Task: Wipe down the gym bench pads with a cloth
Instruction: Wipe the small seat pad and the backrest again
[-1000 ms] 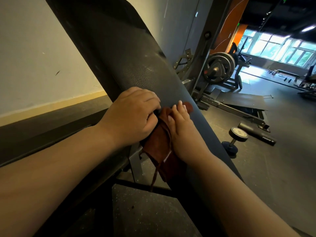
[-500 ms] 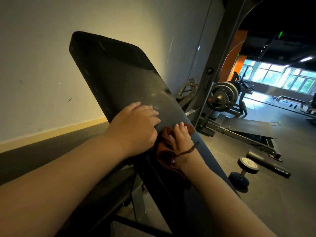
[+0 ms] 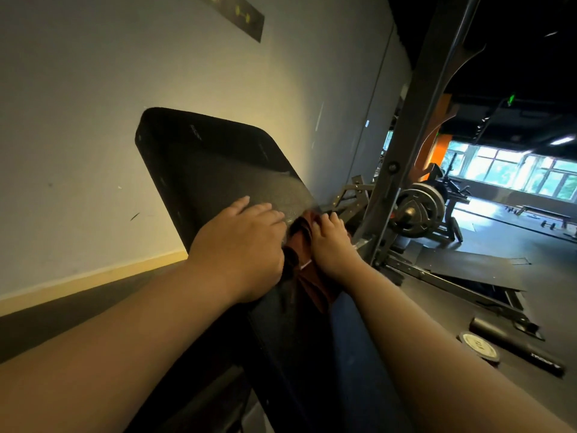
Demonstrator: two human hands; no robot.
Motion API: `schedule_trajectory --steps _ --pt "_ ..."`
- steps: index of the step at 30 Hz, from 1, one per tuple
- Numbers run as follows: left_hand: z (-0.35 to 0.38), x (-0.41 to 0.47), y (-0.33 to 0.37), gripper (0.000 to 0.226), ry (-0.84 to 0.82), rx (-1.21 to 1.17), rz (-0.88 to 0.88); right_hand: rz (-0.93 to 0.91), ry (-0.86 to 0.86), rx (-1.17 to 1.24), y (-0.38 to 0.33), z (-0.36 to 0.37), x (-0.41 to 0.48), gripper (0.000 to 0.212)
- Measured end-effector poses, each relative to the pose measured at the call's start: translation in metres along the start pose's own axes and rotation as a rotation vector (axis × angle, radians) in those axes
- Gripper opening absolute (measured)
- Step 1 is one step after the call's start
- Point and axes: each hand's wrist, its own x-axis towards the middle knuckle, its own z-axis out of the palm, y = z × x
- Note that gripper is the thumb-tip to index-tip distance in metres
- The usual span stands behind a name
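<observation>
The black inclined bench back pad point(image 3: 215, 164) rises from the lower middle toward the upper left, in front of the wall. A reddish-brown cloth point(image 3: 307, 278) lies bunched on the pad's right half. My right hand point(image 3: 331, 242) presses on top of the cloth with its fingers laid forward, a thread or tag of the cloth showing by its wrist. My left hand point(image 3: 240, 248) rests on the pad just left of the cloth, fingers bent over the pad's surface and touching the cloth's edge. Much of the cloth is hidden under both hands.
A steel rack upright point(image 3: 406, 145) stands right of the pad, with a loaded weight plate point(image 3: 418, 210) behind it. A dumbbell point(image 3: 479, 350) and a black roller point(image 3: 515, 345) lie on the rubber floor at lower right. The pale wall point(image 3: 93, 120) is close on the left.
Both hands have slid the cloth up the pad toward its top end. The view has tilted upward, so more of the pad's top and the wall shows.
</observation>
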Motion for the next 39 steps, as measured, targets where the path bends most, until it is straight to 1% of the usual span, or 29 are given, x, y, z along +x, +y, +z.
schedule_trajectory --steps 2,4,6,8,10,11,13,16,18,20,22,25,26,28,30,31,32,34,36,38,39 --pt "-0.002 0.000 0.000 0.054 0.021 -0.027 -0.013 -0.045 -0.007 0.027 -0.019 0.000 0.022 0.047" --pt "-0.004 -0.001 -0.001 0.054 0.054 -0.069 -0.051 -0.137 0.000 -0.015 -0.029 0.003 0.018 0.046" --pt "-0.003 -0.002 -0.002 0.054 0.081 -0.113 -0.081 -0.208 -0.011 -0.036 -0.030 0.002 -0.015 0.053" --pt "-0.002 -0.004 0.000 0.053 0.079 -0.112 -0.081 -0.279 -0.030 -0.022 -0.020 0.004 -0.068 0.057" --pt "0.000 -0.005 0.002 0.054 0.082 -0.115 -0.090 -0.356 -0.084 -0.042 -0.011 0.008 -0.114 0.060" --pt "0.000 -0.005 0.003 0.054 0.083 -0.119 -0.098 -0.366 -0.105 -0.061 -0.007 0.007 -0.121 0.061" --pt "0.000 -0.006 0.003 0.054 0.083 -0.111 -0.098 -0.341 -0.123 -0.104 -0.005 0.006 -0.106 0.061" --pt "0.001 -0.011 0.005 0.054 0.098 -0.090 -0.080 -0.150 -0.066 -0.110 -0.015 0.005 -0.064 0.064" --pt "0.001 -0.021 0.005 0.053 0.096 -0.115 -0.077 -0.072 -0.006 -0.078 -0.024 0.012 -0.064 0.066" --pt "0.005 -0.032 0.005 0.055 0.085 -0.108 -0.055 -0.113 -0.001 -0.040 -0.028 0.018 -0.094 0.063" --pt "0.009 -0.040 0.005 0.062 0.095 -0.072 -0.038 -0.192 -0.054 -0.058 -0.027 0.020 -0.141 0.063" --pt "0.014 -0.043 0.006 0.061 0.122 -0.045 -0.040 -0.238 -0.139 -0.113 -0.007 0.013 -0.208 0.071" --pt "0.015 -0.043 0.006 0.060 0.132 -0.044 -0.039 -0.216 -0.166 -0.139 0.001 0.008 -0.224 0.075" --pt "0.017 -0.045 0.009 0.056 0.157 -0.055 -0.026 -0.098 -0.203 -0.197 0.013 0.003 -0.247 0.082" --pt "0.023 -0.051 0.013 0.053 0.186 -0.082 -0.021 0.039 -0.204 -0.246 0.009 0.006 -0.251 0.086" --pt "0.025 -0.054 0.015 0.052 0.196 -0.095 -0.018 0.071 -0.185 -0.260 0.000 0.012 -0.247 0.086" --pt "0.026 -0.056 0.015 0.052 0.201 -0.105 -0.013 0.067 -0.150 -0.273 -0.013 0.020 -0.239 0.085" --pt "0.023 -0.057 0.012 0.054 0.192 -0.131 0.006 -0.002 -0.056 -0.318 -0.042 0.034 -0.216 0.081" --pt "0.021 -0.057 0.003 0.056 0.161 -0.178 0.058 -0.039 0.012 -0.332 -0.060 0.039 -0.201 0.079" --pt "0.021 -0.060 -0.009 0.054 0.154 -0.211 0.115 -0.092 0.014 -0.320 -0.056 0.039 -0.204 0.078" --pt "0.022 -0.062 -0.015 0.051 0.177 -0.216 0.134 -0.112 -0.009 -0.303 -0.048 0.036 -0.214 0.079"
